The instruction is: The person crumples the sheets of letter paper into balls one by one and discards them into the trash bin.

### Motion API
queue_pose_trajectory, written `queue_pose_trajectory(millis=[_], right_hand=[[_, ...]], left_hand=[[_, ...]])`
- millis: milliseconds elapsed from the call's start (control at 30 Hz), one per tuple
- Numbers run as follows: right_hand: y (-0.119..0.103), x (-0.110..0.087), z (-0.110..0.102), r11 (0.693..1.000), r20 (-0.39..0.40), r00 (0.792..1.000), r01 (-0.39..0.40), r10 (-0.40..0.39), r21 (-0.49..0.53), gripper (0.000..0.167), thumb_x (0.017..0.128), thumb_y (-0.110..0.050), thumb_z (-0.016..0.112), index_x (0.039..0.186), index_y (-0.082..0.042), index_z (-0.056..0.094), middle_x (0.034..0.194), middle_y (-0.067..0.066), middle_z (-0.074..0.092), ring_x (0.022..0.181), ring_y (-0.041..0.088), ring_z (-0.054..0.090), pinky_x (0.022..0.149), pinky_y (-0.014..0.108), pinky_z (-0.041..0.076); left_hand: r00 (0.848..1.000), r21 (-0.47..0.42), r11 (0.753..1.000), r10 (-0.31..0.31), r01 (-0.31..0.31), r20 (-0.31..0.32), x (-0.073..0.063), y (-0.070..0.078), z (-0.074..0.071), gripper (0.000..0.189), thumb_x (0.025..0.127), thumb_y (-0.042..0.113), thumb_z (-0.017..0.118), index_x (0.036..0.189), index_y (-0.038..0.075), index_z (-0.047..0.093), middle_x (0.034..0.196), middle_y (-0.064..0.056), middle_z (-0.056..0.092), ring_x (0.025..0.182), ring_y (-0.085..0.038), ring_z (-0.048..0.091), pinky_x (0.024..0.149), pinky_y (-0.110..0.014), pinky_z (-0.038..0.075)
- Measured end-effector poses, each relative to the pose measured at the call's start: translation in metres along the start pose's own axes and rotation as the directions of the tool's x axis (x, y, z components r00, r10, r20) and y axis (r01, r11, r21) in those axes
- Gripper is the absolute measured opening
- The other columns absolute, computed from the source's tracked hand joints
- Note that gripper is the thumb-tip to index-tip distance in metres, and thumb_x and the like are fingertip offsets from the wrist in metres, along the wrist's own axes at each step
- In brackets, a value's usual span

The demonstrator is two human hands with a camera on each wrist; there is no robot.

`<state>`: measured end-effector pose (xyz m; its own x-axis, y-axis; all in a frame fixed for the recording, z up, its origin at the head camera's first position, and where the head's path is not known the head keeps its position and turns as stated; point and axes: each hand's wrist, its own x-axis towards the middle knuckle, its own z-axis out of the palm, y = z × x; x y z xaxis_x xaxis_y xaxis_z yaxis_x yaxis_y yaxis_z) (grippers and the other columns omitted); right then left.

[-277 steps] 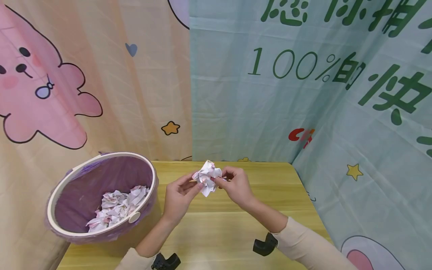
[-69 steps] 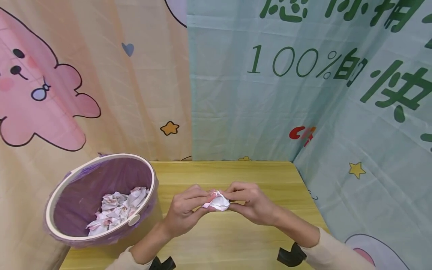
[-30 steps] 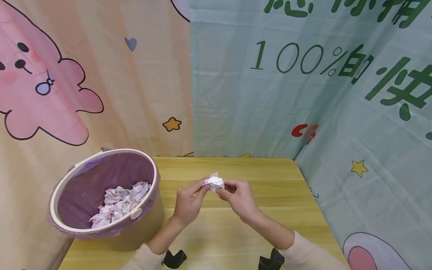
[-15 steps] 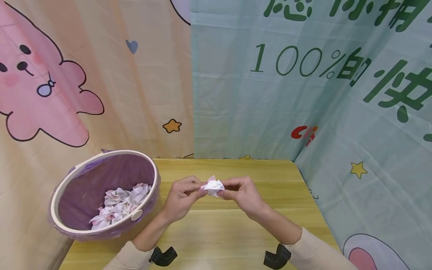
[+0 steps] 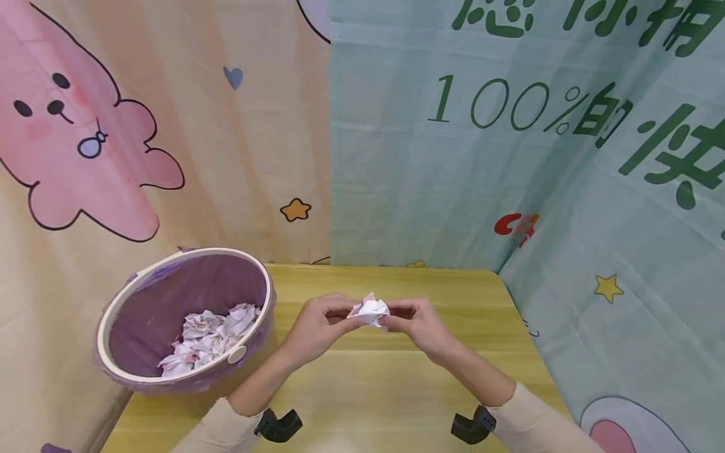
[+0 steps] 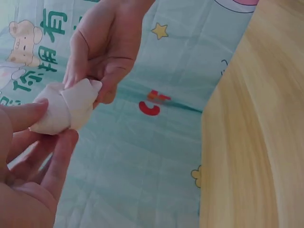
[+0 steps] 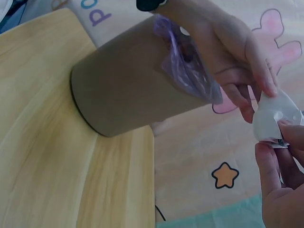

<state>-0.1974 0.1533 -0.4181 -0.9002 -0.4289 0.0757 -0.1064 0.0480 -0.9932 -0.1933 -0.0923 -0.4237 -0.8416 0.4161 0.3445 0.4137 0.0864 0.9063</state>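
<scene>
A small crumpled ball of white paper (image 5: 370,311) with pinkish marks is held in the air over the table, between both hands. My left hand (image 5: 317,330) pinches its left side with thumb and fingers. From the right, my right hand (image 5: 421,327) pinches the other side. In the left wrist view the paper ball (image 6: 66,107) shows smooth folded faces, with thumbs and fingertips pressed against it. The right wrist view also shows the paper ball (image 7: 273,118) between the fingers of both hands.
On the left of the wooden table (image 5: 362,390) stands a bin (image 7: 123,71) with a pale rim (image 5: 104,340) and a purple liner (image 5: 141,327). Several crumpled papers (image 5: 209,340) lie inside it. Printed curtains (image 5: 396,189) hang behind the table and along its right side.
The paper was larger and looser about nine seconds ago and is now a smaller, tighter ball. Both hands have shifted their hold on it. The papers in the bin look the same.
</scene>
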Motion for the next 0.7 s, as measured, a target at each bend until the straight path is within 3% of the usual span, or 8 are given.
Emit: queue_pose_trajectory(millis=[133,267,367,467,700], right_hand=[[-0.001,0.004,-0.018,0.999,-0.06,0.998,0.024,-0.027,-0.048,0.036,0.098,0.001,0.068,0.131,0.014,0.062,0.12,0.023,0.07,0.102,0.023,0.07,0.087,0.036,0.06],[0.0,0.009,-0.039,0.995,-0.16,0.987,0.01,-0.026,-0.104,0.038,0.098,0.003,0.068,0.134,0.012,0.061,0.121,0.025,0.068,0.102,0.023,0.07,0.085,0.036,0.061],[-0.001,0.014,-0.054,0.987,-0.209,0.978,-0.011,-0.023,-0.16,0.041,0.099,0.001,0.068,0.137,0.01,0.06,0.124,0.025,0.067,0.103,0.025,0.07,0.085,0.034,0.06],[-0.005,0.021,-0.064,0.977,-0.229,0.973,-0.014,-0.036,-0.215,0.043,0.099,-0.001,0.069,0.14,0.008,0.059,0.126,0.025,0.066,0.106,0.03,0.069,0.086,0.034,0.06],[-0.025,0.04,-0.068,0.955,-0.208,0.977,-0.011,-0.054,-0.298,0.043,0.098,-0.005,0.072,0.139,0.005,0.061,0.127,0.022,0.067,0.111,0.032,0.068,0.087,0.033,0.06]], left_hand=[[0.996,0.08,0.992,-0.094,0.093,0.005,0.007,0.012,-0.006,0.043,0.094,0.005,0.077,0.136,0.002,0.066,0.131,-0.018,0.066,0.107,-0.029,0.07,0.085,-0.032,0.06],[0.991,0.166,0.977,-0.134,0.133,-0.007,0.006,0.025,-0.027,0.055,0.095,0.008,0.076,0.148,0.009,0.057,0.147,-0.016,0.055,0.118,-0.031,0.065,0.089,-0.037,0.059],[0.992,0.262,0.957,-0.123,0.128,-0.034,0.003,0.038,-0.051,0.059,0.095,0.011,0.076,0.15,0.014,0.055,0.152,-0.011,0.05,0.122,-0.033,0.062,0.093,-0.045,0.058],[0.994,0.38,0.919,-0.085,0.105,-0.067,-0.004,0.05,-0.08,0.059,0.096,0.013,0.076,0.15,0.014,0.054,0.151,-0.01,0.051,0.121,-0.033,0.061,0.092,-0.049,0.057],[0.982,0.507,0.849,-0.065,0.149,-0.18,-0.037,0.07,-0.143,0.058,0.096,0.012,0.076,0.15,0.009,0.053,0.138,-0.016,0.06,0.113,-0.036,0.067,0.088,-0.039,0.059]])
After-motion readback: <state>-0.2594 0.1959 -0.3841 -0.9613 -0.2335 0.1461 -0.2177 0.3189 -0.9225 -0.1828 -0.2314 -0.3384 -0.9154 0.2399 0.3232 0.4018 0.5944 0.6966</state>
